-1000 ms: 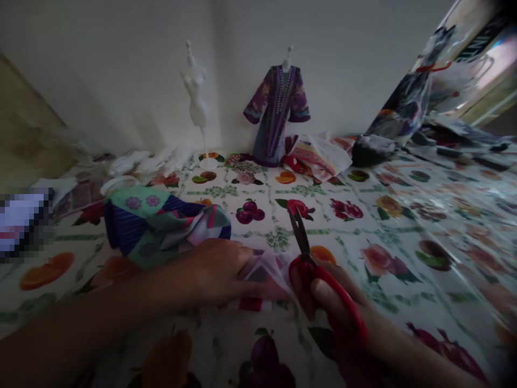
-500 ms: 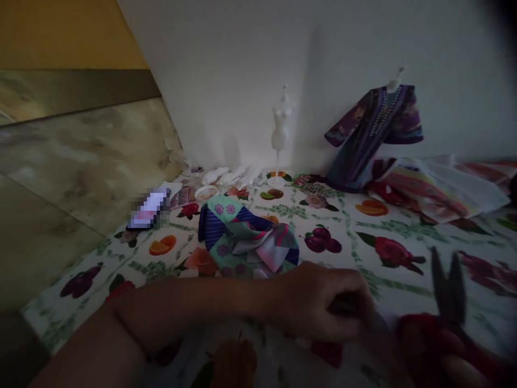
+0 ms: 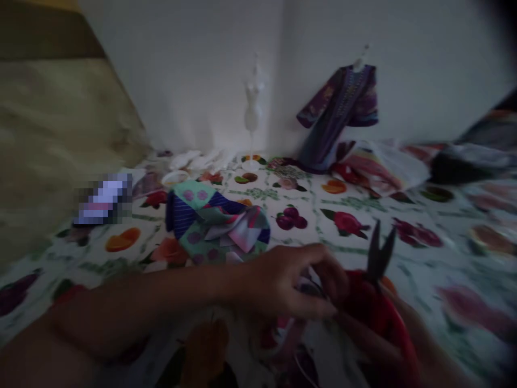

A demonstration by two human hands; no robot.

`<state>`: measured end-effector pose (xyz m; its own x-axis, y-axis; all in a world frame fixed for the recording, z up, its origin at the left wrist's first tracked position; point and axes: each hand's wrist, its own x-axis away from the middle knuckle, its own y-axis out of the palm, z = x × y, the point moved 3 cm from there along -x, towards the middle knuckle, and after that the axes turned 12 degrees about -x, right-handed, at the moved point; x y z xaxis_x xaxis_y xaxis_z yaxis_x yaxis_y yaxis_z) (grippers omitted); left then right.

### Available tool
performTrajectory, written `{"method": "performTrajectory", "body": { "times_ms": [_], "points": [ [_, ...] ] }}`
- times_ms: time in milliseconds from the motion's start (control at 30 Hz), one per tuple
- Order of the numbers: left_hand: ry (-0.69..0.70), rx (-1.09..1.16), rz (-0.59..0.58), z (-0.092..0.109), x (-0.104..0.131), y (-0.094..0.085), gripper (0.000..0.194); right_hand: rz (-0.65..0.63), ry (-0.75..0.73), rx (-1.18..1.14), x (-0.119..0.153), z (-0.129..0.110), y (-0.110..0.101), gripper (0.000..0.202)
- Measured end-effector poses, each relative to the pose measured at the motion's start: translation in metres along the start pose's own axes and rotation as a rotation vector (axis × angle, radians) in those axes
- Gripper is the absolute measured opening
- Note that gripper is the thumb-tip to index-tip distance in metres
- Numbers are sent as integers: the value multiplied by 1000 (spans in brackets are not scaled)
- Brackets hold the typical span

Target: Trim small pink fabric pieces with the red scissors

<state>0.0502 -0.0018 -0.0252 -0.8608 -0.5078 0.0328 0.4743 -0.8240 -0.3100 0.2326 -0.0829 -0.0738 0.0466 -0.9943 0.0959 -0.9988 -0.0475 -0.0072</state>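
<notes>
My right hand (image 3: 379, 334) is wrapped round red-handled scissors (image 3: 379, 256), with the dark blades pointing up and slightly apart. Close beside it, my left hand (image 3: 294, 280) has its fingers curled over a pale pink-and-grey piece of fabric (image 3: 288, 334), which hangs below the hand and is blurred. The fingertips of both hands almost meet, and their exact grip there is dim. Beyond my left wrist lies a patchwork of green flowered, blue striped and pink-grey cloth (image 3: 218, 221).
Against the wall stand a bare white mini dress form (image 3: 252, 108) and another wearing a purple robe (image 3: 339, 113). Plastic bags (image 3: 383, 167) lie to the right. A phone (image 3: 103, 199) rests at left on the fruit-print tablecloth (image 3: 307, 186), near a white ring-shaped item (image 3: 175, 178).
The view has swung right, so the scene shifts left. My right hand has come closer to my left with the scissors more upright, and more of the pale fabric shows below the left hand.
</notes>
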Motion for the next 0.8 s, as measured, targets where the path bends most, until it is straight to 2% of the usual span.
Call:
{"method": "performTrajectory", "body": {
  "times_ms": [67,233,367,533,633,700,800],
  "points": [
    [-108,-46,-11,-6,-2,-3,45,1,-11,7,-1,-16,3,21],
    [-216,-138,-119,-19,-10,-3,27,7,10,-50,-6,-25,-4,21],
    [-182,-58,-84,-11,-6,1,15,46,-13,-136,-5,-21,-5,21],
    [-127,70,-82,0,3,5,16,-213,173,-335,3,-17,8,25],
    [-71,69,-56,3,1,2,14,-246,209,-290,4,-17,11,20],
    [-94,19,-48,3,-2,0,21,-214,181,-266,3,-18,10,19],
    [-210,-94,1,-1,-5,-3,41,-135,114,-262,0,-21,5,19]
  ]
}}
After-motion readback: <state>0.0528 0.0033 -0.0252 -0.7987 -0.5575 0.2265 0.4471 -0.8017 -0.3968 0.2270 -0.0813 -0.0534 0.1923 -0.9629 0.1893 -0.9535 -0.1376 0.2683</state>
